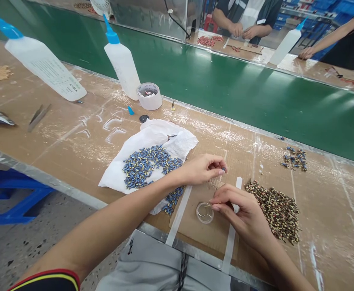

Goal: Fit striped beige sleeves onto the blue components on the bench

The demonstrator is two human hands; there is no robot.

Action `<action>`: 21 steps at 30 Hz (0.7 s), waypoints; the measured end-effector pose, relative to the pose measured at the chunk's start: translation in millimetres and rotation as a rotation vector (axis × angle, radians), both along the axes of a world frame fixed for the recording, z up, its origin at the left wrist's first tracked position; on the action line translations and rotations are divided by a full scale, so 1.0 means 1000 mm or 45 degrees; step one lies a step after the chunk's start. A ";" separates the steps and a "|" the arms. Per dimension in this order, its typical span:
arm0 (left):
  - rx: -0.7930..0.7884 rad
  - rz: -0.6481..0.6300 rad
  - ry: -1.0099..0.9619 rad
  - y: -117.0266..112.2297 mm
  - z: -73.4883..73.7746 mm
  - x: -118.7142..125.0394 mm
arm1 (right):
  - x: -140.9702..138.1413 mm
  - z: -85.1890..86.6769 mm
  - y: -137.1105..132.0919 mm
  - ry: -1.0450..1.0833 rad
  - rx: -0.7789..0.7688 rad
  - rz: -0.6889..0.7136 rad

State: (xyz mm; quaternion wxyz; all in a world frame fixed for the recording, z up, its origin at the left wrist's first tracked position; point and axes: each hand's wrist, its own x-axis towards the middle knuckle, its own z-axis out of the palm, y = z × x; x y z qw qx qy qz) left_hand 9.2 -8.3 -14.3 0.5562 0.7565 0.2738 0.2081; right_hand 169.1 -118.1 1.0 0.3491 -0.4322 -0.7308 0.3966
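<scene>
We are reaching forward, left hand [205, 167] pinching a blue piece [223, 169], right hand [240, 207] pinching a thin stick [207, 204] over a dish [205, 219]

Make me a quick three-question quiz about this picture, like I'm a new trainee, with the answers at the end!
1. True or false: a white sheet lies under many blue-and-yellow pieces.
2. Which is nearer the small clear dish?
A) the left hand
B) the right hand
3. How many large white bottles are on this side of the green surface?

Key: 1. True. 2. B. 3. Two.
</scene>
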 end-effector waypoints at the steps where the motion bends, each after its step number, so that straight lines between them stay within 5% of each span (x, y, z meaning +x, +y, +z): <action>1: 0.006 0.009 0.009 -0.001 0.000 0.000 | 0.000 0.000 0.000 -0.005 0.002 0.009; 21: 0.191 0.120 0.053 -0.007 0.004 0.003 | -0.002 -0.001 -0.004 -0.249 0.103 0.167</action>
